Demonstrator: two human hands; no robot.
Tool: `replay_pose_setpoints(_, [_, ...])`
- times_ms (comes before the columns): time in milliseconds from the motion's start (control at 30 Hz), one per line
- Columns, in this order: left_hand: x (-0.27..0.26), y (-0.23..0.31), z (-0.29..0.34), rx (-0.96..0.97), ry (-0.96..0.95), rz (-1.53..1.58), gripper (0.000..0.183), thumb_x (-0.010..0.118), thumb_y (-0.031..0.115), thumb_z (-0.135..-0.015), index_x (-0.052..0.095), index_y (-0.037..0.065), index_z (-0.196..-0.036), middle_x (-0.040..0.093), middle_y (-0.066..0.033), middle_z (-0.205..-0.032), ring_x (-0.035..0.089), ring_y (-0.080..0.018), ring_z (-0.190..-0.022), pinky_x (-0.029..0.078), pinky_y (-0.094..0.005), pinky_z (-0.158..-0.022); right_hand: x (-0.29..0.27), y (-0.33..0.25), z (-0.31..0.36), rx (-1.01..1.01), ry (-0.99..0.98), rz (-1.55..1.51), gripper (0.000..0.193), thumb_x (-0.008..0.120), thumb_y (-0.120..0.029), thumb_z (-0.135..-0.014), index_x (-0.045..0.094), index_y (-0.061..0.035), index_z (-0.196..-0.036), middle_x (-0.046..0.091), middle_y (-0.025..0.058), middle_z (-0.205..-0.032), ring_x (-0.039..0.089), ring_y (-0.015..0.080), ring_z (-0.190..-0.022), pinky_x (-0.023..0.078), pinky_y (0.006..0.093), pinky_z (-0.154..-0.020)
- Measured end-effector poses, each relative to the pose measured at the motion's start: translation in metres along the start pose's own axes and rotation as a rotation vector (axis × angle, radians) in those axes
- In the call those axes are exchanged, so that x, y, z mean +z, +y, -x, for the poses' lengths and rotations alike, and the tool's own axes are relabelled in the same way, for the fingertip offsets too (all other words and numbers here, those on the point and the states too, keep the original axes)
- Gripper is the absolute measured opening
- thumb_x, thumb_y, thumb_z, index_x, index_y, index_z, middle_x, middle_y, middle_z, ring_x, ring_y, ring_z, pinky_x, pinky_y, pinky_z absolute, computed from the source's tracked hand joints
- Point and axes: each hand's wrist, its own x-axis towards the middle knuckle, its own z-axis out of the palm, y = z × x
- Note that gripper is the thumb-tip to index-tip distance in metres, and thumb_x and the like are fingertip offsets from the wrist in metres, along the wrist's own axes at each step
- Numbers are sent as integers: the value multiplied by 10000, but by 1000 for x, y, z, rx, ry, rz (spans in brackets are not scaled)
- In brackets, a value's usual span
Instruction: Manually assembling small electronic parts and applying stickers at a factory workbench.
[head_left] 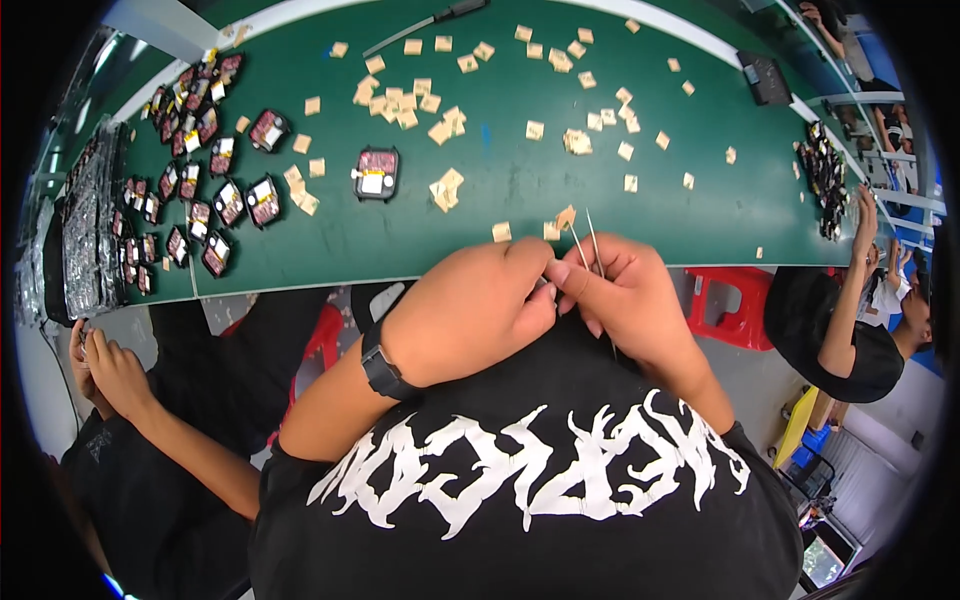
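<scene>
Holding tweezers (594,240), the right hand (640,295) meets the left hand (465,310), whose fingertips are pinched close; whether they grip anything is hidden. Just ahead of both hands, a tan square (566,217) sits at a tweezer tip. Beyond, loose squares (535,130) dot the green desk (340,250); black units (376,174) lie ahead and leftward of the left hand.

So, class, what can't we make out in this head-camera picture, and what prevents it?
Head view: anything the left hand may be pinching; its own fingers cover it.
Head view: the middle of the tweezers; the right hand hides it.
Head view: single pieces in the dark pile at right; too small and crowded.
Head view: what the co-worker's hand at far left holds; too small.
</scene>
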Motion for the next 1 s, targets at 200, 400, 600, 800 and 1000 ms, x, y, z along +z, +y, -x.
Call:
replay_pose_setpoints(200, [-4, 0, -3, -105, -94, 90, 202, 638, 82, -915, 617, 16, -1105, 650, -114, -874, 635, -234, -702, 493, -355, -625, -7, 4, -6, 57, -44, -46, 223, 708, -235, -971, 691, -27, -894, 654, -9, -712, 478, 24, -509, 340, 195, -451])
replay_pose_setpoints(400, [-5, 3, 2, -432, -175, 716, 358, 576, 23, -983, 546, -41, -1333, 680, -66, -1024, 659, -110, -878, 517, -231, -660, -14, 8, -4, 68, -106, -148, 170, 720, -183, -953, 691, -17, -930, 665, -10, -741, 499, 15, -546, 353, 187, -472])
replay_pose_setpoints(600, [-6, 8, 3, -530, -194, 876, 388, 552, 42, -1008, 508, -54, -1381, 687, -92, -1117, 672, -122, -926, 586, -254, -735, -11, 21, 2, -62, -113, -186, 137, 760, -111, -906, 682, 2, -916, 616, -49, -727, 474, -13, -599, 366, 179, -525])
replay_pose_setpoints(800, [-6, 12, 4, -533, -239, 678, 463, 539, 55, -1023, 444, -45, -1464, 677, -111, -1166, 669, -123, -952, 597, -268, -761, -19, 23, -3, -3, -140, 30, 167, 769, -123, -885, 676, 14, -901, 600, -54, -723, 473, -9, -615, 382, 197, -538])
replay_pose_setpoints(1000, [8, 8, 8, -261, -106, 891, 467, 549, 40, -1017, 444, -62, -1460, 676, -130, -1139, 679, -154, -892, 576, -280, -760, -18, 21, -6, -57, -142, -172, 133, 740, -83, -911, 675, 25, -954, 652, -26, -777, 546, 15, -671, 436, 203, -589])
